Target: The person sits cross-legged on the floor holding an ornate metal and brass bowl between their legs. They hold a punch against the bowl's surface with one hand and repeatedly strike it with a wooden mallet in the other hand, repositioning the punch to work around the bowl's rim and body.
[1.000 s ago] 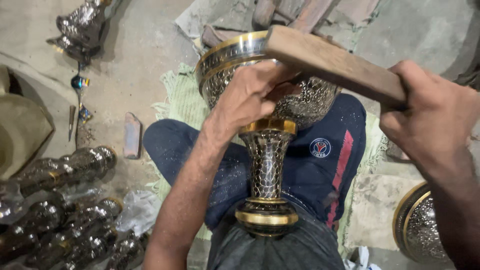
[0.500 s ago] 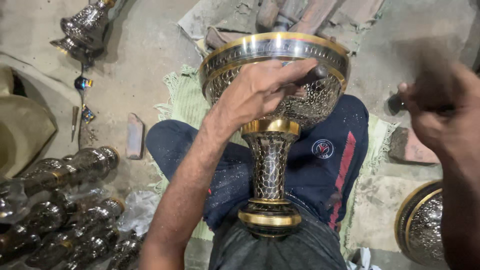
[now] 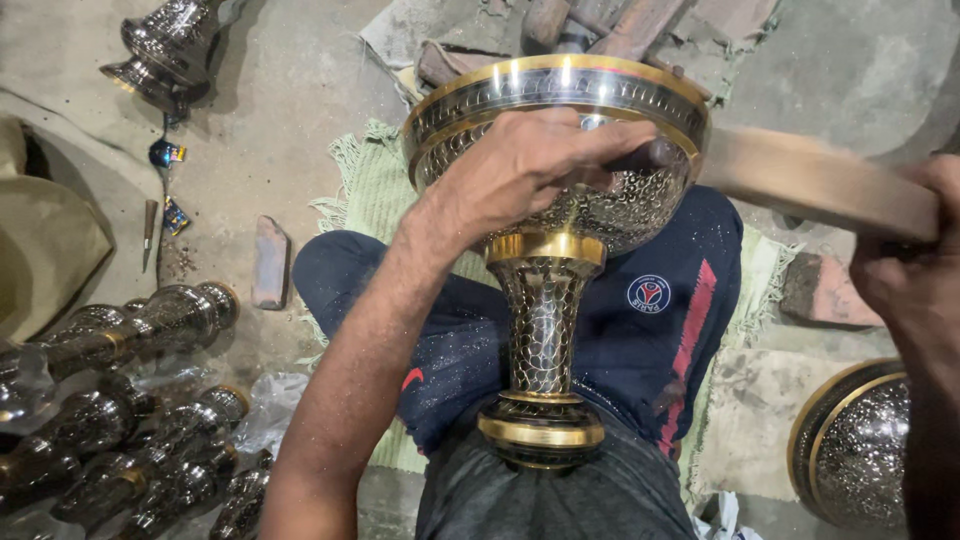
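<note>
Head view: person sits on the floor (image 3: pixel 300 90), a big engraved metal goblet (image 3: pixel 545 330) standing upright with its base on their lap. Left hand (image 3: pixel 530 165) is curled over the goblet's bowl, gripping its side. Right hand (image 3: pixel 915 270) is wrapped tight around a wooden mallet (image 3: pixel 810 180), blurred, its far end touching the bowl rim. Green mat (image 3: pixel 370 190) under the legs. Similar metal stems (image 3: pixel 130 400) piled at left, another engraved bowl (image 3: pixel 860 450) lower right.

The goblet (image 3: pixel 548 330) is standing on my lap, my left grip (image 3: pixel 525 165) lying on its bowl. Spare stems (image 3: pixel 130 400) are lying left on the floor; the wooden block (image 3: pixel 815 180) is hanging right.
</note>
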